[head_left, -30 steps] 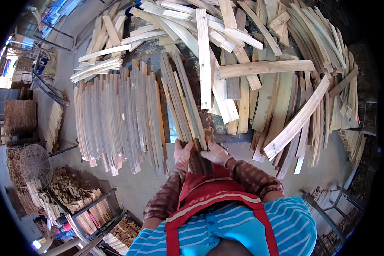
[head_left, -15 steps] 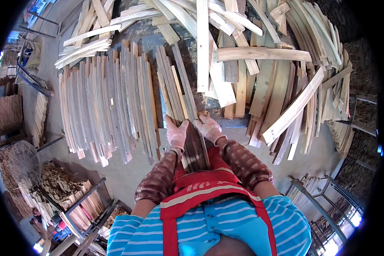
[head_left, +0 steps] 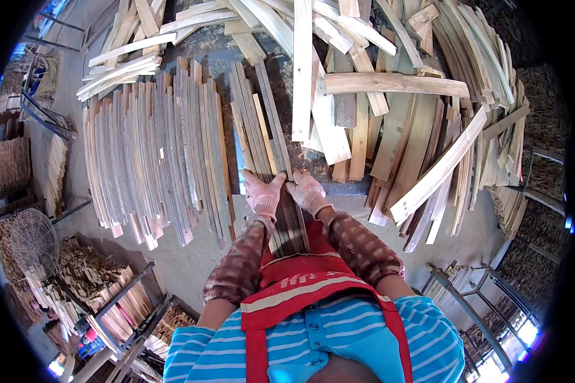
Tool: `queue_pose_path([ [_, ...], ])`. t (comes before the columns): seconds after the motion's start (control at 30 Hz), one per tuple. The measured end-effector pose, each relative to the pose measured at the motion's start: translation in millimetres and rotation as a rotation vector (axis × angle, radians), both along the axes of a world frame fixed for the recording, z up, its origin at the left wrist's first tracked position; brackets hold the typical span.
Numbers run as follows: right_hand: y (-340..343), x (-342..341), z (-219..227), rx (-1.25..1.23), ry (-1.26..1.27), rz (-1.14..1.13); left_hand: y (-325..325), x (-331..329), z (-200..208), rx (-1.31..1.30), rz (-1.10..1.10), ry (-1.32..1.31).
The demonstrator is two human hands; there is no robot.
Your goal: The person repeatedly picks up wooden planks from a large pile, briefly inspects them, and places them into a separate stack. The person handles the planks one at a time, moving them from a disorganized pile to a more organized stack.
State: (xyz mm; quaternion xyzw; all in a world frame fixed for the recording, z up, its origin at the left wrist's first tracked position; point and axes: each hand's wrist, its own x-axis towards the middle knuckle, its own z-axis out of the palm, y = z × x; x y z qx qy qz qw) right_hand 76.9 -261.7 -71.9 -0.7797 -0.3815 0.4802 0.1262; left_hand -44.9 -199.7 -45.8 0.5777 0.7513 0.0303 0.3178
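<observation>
Slats (head_left: 262, 127) in a narrow bundle are now gripped from both sides: the left hand (head_left: 264, 193) and the right hand (head_left: 308, 191), both gloved, have been moved up from the near end to mid-length and are pressed flat against the edges. The bundle lies between the fanned row (head_left: 153, 153) and the loose pile (head_left: 402, 96), near end over the apron (head_left: 294, 274). Squaring-up seems underway.

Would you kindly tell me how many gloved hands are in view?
2: the left hand and the right hand, side by side on the bundle of wooden slats.
</observation>
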Motion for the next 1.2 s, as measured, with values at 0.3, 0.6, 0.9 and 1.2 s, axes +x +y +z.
queue_pose_path([
  [0.3, -6.9, 5.7, -17.2, 0.107, 0.003, -0.02, 5.7, 12.8, 19.3, -0.13, 0.077, -0.002],
  [0.6, -46.7, 11.2, 21.0, 0.452, 0.111, -0.441, 1.9, 4.0, 7.3, -0.047, 0.053, -0.037],
  [0.9, -62.2, 85.1, 76.3, 0.64, 0.37, -0.835, -7.7, -2.4, 3.8, 0.134, -0.044, -0.078],
  [1.2, -70.7, 91.9, 94.7, 0.709, 0.586, -1.043, -21.7, 25.2, 0.5, 0.015, -0.123, 0.151],
])
